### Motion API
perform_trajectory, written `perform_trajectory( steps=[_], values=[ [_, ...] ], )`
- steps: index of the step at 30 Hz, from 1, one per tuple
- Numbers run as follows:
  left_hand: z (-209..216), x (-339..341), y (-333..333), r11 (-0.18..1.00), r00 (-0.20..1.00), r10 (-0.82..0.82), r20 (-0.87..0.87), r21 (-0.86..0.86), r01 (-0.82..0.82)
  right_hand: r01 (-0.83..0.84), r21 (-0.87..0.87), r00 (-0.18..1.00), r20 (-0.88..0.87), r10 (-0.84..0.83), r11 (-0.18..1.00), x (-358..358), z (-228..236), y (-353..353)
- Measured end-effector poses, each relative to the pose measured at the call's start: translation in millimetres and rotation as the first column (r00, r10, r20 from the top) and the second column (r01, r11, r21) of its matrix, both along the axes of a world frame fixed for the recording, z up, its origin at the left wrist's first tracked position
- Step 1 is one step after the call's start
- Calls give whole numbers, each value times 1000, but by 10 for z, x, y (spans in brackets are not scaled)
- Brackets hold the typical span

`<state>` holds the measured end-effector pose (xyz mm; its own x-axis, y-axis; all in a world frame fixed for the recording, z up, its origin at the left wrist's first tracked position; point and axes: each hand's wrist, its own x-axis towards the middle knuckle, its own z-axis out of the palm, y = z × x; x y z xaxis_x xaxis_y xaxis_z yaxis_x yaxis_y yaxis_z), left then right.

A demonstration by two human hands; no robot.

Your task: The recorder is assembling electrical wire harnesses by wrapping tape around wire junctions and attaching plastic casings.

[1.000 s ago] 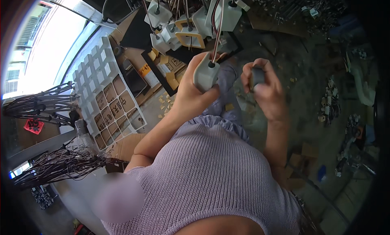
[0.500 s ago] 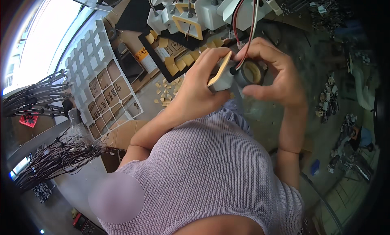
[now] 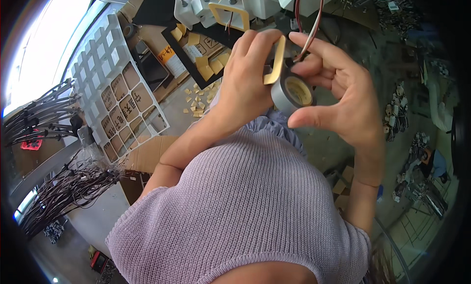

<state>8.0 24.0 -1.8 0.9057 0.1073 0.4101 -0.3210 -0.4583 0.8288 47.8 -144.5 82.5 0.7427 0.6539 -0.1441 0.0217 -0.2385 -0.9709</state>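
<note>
My left hand point(image 3: 248, 70) is closed around a white housing with a yellow rim point(image 3: 278, 63), mostly hidden behind the fingers. Red, white and dark wires point(image 3: 314, 29) run up from the housing's dark cable outlet. Beside that outlet is a grey roll of tape point(image 3: 283, 98) with a yellowish core. My right hand point(image 3: 343, 92) curls about the roll, its thumb at the lower edge and its bent fingers by the upper edge. The right index finger stretches up next to the wires.
White housings point(image 3: 255, 7) stand at the far side, one with a yellow frame point(image 3: 240, 19). A black tray point(image 3: 198, 78) holds yellow pieces, with small scraps nearby. A white grid panel point(image 3: 132, 100) lies left, near bundled dark cables point(image 3: 59, 198). More cable bundles point(image 3: 397, 105) lie right.
The tape roll has turned and now sits lower, against the housing. The right index finger has straightened upward. My left hand has shifted slightly upward, and the housing's rim is more upright.
</note>
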Motion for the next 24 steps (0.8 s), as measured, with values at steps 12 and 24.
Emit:
perform_trajectory(
  steps=[12, 24],
  values=[
    [-48, -6, 26, -510, 69, -860, 505, -848, -148, -400, 418, 914, 109, 392, 816, 582, -378, 83],
    [-3, -131, 51, -602, -91, -769, 633, -765, -230, -762, 112, 566, 593, 573, 637, 764, -214, 272]
  ],
)
